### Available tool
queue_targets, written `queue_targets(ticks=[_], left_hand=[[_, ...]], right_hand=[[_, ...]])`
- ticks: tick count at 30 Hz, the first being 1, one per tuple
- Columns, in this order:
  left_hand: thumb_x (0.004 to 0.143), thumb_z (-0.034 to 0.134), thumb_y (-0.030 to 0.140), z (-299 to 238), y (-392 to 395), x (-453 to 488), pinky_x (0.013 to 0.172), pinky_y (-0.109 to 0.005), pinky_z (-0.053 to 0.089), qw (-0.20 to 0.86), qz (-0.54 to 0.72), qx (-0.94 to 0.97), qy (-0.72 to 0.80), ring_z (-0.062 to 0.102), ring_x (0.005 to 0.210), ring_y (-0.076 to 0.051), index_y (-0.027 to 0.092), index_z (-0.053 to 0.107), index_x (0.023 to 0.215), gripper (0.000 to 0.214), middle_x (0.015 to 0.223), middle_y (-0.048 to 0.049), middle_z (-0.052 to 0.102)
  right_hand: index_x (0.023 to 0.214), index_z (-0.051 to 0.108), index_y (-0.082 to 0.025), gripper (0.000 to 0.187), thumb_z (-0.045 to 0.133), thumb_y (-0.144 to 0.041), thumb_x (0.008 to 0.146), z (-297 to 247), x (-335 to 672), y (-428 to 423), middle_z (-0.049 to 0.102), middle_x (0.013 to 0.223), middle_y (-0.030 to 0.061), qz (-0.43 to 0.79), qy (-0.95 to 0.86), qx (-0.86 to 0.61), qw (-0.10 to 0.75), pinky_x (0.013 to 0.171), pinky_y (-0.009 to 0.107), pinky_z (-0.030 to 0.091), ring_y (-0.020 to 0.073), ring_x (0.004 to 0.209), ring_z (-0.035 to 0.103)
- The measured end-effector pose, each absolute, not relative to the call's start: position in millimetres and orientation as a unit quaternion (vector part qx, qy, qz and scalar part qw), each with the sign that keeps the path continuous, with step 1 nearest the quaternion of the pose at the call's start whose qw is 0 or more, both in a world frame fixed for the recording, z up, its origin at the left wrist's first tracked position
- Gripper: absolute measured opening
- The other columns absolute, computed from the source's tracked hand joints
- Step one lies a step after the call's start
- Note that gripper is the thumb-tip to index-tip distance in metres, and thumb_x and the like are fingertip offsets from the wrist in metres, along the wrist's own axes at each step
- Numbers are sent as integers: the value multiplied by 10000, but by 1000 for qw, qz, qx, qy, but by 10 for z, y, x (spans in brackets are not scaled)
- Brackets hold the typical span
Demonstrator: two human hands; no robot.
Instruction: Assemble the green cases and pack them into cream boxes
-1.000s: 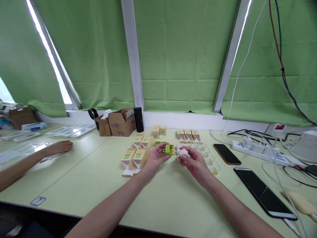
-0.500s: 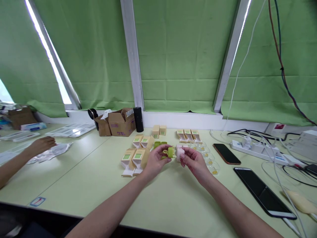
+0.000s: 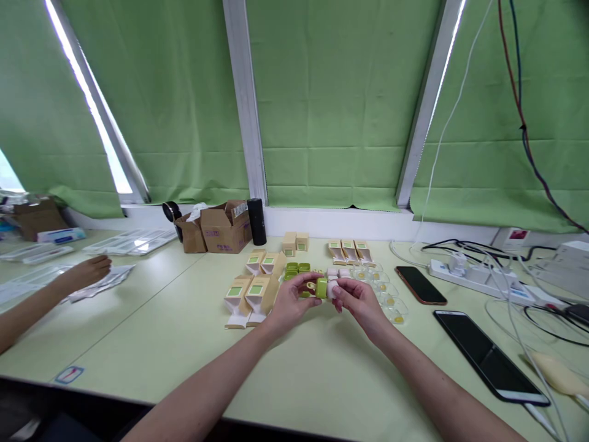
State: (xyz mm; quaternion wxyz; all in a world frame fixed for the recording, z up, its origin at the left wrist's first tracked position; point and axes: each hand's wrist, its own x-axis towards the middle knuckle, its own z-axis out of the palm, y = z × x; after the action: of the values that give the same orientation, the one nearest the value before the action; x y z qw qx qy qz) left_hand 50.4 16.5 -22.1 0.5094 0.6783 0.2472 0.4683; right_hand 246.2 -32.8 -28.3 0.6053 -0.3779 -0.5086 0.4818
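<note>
My left hand [image 3: 289,299] pinches a small green plastic part [image 3: 319,286] above the pale green table [image 3: 161,331]. My right hand [image 3: 361,299] holds a small white part [image 3: 332,288] pressed against the green one. Behind my hands lie more green parts [image 3: 297,268], a few white parts [image 3: 338,272] and clear plastic shells [image 3: 389,301]. Open tan cartons with green labels [image 3: 251,298] stand just left of my left hand.
Three tan cartons [image 3: 350,252] stand at the back. Two phones [image 3: 421,285] [image 3: 490,359] lie to the right by a power strip [image 3: 478,276] and cables. Cardboard boxes [image 3: 221,227] and a black cylinder [image 3: 256,221] sit by the window. Another person's hand [image 3: 89,272] rests on plastic bags far left.
My two hands came together, so the white part now meets the green part. The other person's hand at far left drew back to the left onto the plastic bags.
</note>
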Motion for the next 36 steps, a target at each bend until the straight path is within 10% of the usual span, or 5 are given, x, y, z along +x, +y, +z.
queue_targets(ticks=[36], left_hand=[[767, 873, 175, -363, 50, 624, 977, -403, 515, 406, 526, 702, 258, 642, 1098, -267, 230, 696, 1094, 376, 1157, -84, 684]], right_hand=[[890, 782, -186, 545, 902, -671, 670, -333, 2264, -343, 752, 751, 54, 465, -458, -394, 647, 602, 376, 620, 199, 582, 678]])
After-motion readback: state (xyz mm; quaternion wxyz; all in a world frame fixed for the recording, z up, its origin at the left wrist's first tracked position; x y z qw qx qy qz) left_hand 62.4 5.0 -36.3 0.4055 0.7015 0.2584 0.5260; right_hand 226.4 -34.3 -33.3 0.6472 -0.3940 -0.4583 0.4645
